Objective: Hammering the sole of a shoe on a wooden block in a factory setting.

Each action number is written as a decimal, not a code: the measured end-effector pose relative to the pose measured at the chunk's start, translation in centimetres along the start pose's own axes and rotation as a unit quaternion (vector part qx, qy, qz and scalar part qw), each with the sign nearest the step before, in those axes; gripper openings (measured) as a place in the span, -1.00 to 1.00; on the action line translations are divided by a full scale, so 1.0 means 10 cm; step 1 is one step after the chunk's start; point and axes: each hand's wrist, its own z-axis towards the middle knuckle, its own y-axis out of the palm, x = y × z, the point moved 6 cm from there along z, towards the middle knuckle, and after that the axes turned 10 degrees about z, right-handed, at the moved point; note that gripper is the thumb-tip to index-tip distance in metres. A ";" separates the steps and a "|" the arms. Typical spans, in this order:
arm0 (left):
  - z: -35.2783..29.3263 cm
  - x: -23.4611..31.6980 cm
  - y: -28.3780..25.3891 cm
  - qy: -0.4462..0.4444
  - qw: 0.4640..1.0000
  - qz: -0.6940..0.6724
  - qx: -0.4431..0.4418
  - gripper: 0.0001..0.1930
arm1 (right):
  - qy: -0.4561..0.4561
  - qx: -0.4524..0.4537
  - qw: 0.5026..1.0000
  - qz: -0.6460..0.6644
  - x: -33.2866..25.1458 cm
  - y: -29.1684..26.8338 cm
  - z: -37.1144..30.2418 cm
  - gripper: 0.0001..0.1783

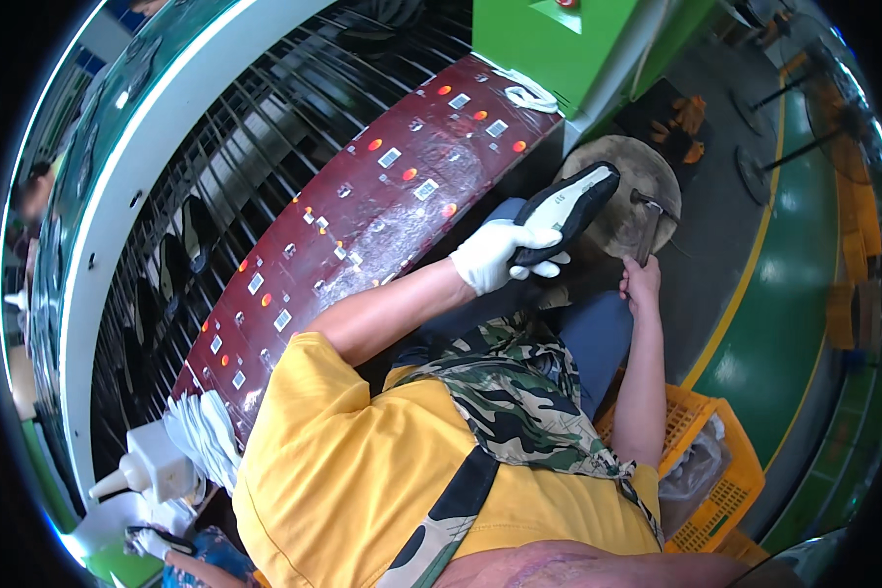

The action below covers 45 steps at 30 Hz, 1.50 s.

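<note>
In a white glove, my left hand (500,257) is closed around a black shoe (580,203), its pale underside turned up and its toe pointing away to the right. The shoe is held above the near-left part of a round, worn block (664,167) and covers some of its edge. My bare right hand (641,282) grips the handle of a hammer (647,231). The hammer's head lies over the block's top, to the right of the shoe; whether it touches the block I cannot tell.
A dark red tabletop (363,230) runs along my left, beside a rod conveyor carrying several black shoes (198,233). Beyond stands a green machine (519,69). A white nozzle bottle (157,463), a yellow crate (730,495), orange gloves (691,116) and another person's arm (196,566) are around me.
</note>
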 end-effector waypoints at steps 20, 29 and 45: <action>-1.25 1.56 -3.21 0.333 0.820 -0.101 0.455 -0.68 | -0.376 0.010 0.918 -0.123 -1.21 0.08 -0.18 -0.74; -1.10 1.80 -4.38 0.299 0.763 -0.192 0.540 -0.64 | -0.613 -0.335 0.707 0.111 -3.01 0.99 -3.01 -0.71; -0.59 1.70 -3.19 0.233 0.939 -0.058 0.246 -0.50 | -0.555 -0.380 0.712 0.203 -3.14 0.58 -3.45 -0.70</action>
